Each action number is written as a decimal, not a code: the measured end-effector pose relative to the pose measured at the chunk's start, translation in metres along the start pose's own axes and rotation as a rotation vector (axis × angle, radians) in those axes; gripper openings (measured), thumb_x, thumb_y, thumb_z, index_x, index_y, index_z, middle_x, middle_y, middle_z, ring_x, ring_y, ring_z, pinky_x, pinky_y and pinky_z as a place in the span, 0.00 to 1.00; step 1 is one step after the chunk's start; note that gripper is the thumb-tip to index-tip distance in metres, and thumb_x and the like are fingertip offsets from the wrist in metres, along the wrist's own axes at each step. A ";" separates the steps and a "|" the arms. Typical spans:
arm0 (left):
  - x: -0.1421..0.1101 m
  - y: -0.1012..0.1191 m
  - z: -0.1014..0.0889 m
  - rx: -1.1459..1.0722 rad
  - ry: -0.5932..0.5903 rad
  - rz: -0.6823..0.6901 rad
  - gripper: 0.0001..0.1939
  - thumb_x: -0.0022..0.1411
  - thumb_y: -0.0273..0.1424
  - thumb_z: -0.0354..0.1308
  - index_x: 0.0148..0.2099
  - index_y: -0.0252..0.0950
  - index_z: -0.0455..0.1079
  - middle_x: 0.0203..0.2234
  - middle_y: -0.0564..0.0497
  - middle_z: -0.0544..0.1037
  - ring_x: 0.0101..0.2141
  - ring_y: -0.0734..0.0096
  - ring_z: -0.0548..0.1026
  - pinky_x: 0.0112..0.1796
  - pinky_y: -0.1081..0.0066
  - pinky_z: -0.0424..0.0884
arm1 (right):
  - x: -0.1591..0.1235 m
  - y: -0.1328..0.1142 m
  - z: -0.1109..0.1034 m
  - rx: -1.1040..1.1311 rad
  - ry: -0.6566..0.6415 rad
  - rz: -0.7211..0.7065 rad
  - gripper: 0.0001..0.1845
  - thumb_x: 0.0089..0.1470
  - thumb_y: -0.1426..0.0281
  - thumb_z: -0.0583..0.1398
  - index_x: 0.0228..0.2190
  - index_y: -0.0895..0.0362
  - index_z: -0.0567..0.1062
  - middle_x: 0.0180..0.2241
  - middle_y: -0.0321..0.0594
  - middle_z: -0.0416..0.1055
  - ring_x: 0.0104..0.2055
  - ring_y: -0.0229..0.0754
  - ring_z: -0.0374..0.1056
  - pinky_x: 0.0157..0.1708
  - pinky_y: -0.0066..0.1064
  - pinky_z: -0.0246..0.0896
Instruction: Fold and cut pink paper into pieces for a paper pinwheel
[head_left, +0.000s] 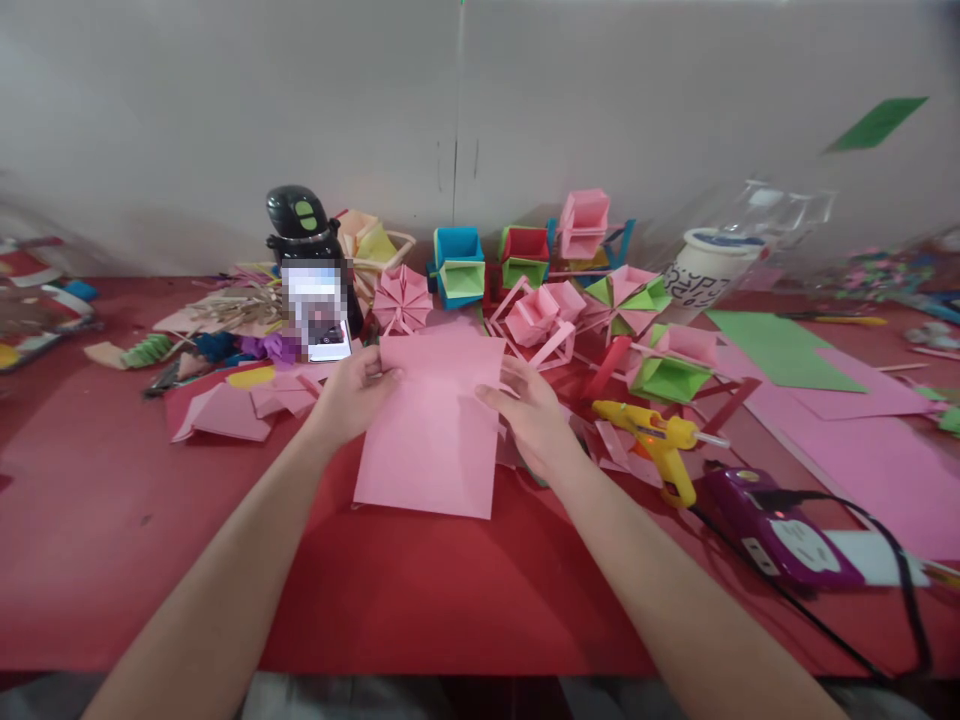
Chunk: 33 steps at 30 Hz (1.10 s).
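A flat pink sheet of paper is held up between both hands, its near edge low over the red table. My left hand pinches the sheet's upper left side, thumb on top and fingers behind. On the upper right side, my right hand grips it the same way. Just beyond the sheet stand folded paper pieces, among them a pink pleated fan-like disc and a pink paper box with strip arms. Close to my right hand lies a yellow hot glue gun.
A purple power strip with a black cable sits at the right. Behind are a phone against a black bottle-like object, a blue-and-green paper box and a white cup. Pink scraps lie left, green paper right.
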<state>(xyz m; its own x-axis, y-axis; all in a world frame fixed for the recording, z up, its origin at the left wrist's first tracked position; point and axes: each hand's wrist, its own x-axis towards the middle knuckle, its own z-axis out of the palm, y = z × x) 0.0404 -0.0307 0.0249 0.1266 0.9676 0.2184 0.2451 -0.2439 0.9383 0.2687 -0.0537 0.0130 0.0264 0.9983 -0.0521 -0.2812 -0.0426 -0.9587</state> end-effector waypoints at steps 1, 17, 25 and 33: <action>0.000 0.000 0.003 -0.010 -0.005 0.006 0.14 0.59 0.34 0.60 0.47 0.33 0.73 0.43 0.43 0.81 0.43 0.59 0.79 0.46 0.62 0.73 | 0.000 -0.001 -0.001 0.008 -0.063 0.046 0.30 0.38 0.68 0.73 0.45 0.52 0.72 0.49 0.45 0.75 0.48 0.49 0.74 0.49 0.44 0.69; -0.010 0.015 0.018 -0.155 -0.108 -0.166 0.22 0.53 0.41 0.68 0.46 0.33 0.75 0.40 0.41 0.83 0.41 0.52 0.81 0.37 0.59 0.77 | 0.002 -0.011 -0.014 -0.054 -0.171 0.101 0.18 0.42 0.63 0.73 0.35 0.57 0.80 0.36 0.45 0.81 0.36 0.50 0.77 0.41 0.45 0.71; -0.010 0.012 0.020 -0.219 -0.115 -0.196 0.23 0.52 0.42 0.70 0.46 0.33 0.76 0.37 0.42 0.83 0.39 0.53 0.81 0.36 0.59 0.77 | 0.004 -0.011 -0.019 -0.053 -0.171 0.121 0.17 0.42 0.62 0.73 0.33 0.58 0.81 0.34 0.45 0.81 0.33 0.48 0.77 0.41 0.45 0.71; -0.010 0.006 0.027 -0.392 -0.084 -0.274 0.22 0.53 0.32 0.68 0.50 0.32 0.73 0.36 0.43 0.83 0.34 0.58 0.81 0.38 0.60 0.76 | 0.009 -0.009 -0.021 -0.256 -0.093 -0.140 0.15 0.54 0.61 0.65 0.41 0.56 0.79 0.39 0.43 0.81 0.39 0.50 0.77 0.41 0.43 0.72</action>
<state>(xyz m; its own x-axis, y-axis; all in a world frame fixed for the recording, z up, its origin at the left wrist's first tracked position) 0.0665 -0.0438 0.0206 0.1894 0.9802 -0.0583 -0.0983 0.0780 0.9921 0.2916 -0.0454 0.0151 -0.0429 0.9940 0.1003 -0.0302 0.0991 -0.9946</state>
